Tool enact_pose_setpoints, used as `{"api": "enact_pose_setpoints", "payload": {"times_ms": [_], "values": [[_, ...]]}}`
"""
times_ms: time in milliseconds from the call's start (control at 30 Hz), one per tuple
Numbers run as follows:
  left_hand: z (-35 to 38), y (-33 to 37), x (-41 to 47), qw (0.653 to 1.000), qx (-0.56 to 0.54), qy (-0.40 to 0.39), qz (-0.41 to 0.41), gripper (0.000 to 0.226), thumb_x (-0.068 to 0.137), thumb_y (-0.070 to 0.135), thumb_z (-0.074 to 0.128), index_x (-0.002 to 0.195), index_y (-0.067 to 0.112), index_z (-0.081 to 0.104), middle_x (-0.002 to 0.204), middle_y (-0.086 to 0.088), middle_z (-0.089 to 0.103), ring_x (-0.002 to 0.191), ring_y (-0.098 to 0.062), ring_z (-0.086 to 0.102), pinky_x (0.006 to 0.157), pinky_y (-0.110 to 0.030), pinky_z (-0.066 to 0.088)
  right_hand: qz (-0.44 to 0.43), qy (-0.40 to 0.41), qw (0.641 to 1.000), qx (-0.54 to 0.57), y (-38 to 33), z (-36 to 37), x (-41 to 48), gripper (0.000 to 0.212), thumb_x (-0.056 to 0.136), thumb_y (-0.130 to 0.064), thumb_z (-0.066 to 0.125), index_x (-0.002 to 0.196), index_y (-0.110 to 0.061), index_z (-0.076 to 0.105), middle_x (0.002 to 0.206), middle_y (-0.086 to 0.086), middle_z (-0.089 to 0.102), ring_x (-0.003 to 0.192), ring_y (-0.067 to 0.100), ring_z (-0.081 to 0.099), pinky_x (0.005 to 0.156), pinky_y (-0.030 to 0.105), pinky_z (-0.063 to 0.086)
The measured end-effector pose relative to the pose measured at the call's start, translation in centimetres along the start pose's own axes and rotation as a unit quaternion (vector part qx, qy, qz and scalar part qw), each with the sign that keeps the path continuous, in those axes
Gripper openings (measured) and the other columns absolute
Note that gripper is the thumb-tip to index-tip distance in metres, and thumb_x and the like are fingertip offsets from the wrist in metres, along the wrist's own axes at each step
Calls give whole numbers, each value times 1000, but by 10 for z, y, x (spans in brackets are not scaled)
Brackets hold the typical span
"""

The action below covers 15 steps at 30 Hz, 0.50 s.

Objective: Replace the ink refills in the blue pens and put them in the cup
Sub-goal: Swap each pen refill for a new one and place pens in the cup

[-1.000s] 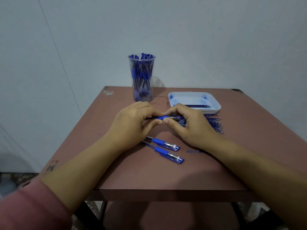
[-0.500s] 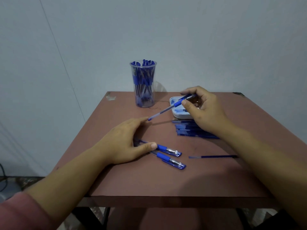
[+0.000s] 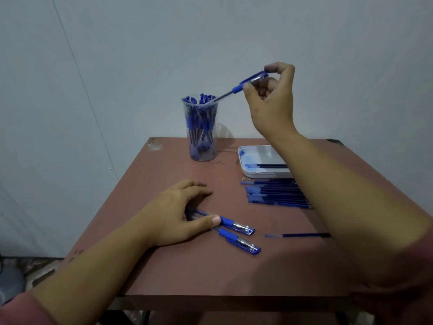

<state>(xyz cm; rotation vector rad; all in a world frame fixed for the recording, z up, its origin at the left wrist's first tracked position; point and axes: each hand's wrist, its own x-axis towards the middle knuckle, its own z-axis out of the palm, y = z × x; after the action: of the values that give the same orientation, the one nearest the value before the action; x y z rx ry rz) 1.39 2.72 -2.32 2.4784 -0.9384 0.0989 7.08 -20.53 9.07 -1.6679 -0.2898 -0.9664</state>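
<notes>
Above, the right hand [image 3: 273, 106] pinched a pen [image 3: 243, 86] slanting down-left, tip at the cup [image 3: 202, 127] rim; left hand [image 3: 178, 215] lay loosely on two pens [image 3: 234, 231].

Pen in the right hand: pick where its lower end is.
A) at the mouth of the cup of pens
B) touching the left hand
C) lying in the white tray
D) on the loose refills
A: the right hand pinches the pen at a slant, and its lower end reaches the rim of the cup.
</notes>
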Motion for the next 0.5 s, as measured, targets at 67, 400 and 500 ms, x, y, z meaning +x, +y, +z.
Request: {"api": "enact_pose_setpoints", "payload": {"times_ms": [67, 400, 500], "values": [[0, -1, 0, 1000, -3, -1, 0, 84, 74, 86, 46, 139, 34, 51, 142, 20, 43, 129, 4, 42, 108, -29, 41, 1, 15, 1000, 12, 0, 7, 12, 36, 89, -8, 63, 109, -16, 35, 79, 1, 62, 60, 1, 51, 65, 16, 44], [-1, -1, 0, 1000, 0, -5, 5, 84, 74, 86, 46, 140, 35, 49, 142, 22, 41, 129, 6, 40, 108, -26, 41, -11, -25, 999, -45, 13, 31, 39, 33, 89, -5, 61, 107, -22, 40, 86, 5, 65, 56, 0, 48, 64, 13, 44], [-1, -1, 0, 1000, 1, -6, 6, 83, 74, 85, 47, 140, 36, 49, 142, 23, 41, 129, 7, 40, 107, -24, 41, -7, -82, 994, -74, 20, 40, 39, 32, 89, -4, 62, 106, -23, 41, 86, 1, 64, 54, -1, 47, 61, 12, 44]]}}
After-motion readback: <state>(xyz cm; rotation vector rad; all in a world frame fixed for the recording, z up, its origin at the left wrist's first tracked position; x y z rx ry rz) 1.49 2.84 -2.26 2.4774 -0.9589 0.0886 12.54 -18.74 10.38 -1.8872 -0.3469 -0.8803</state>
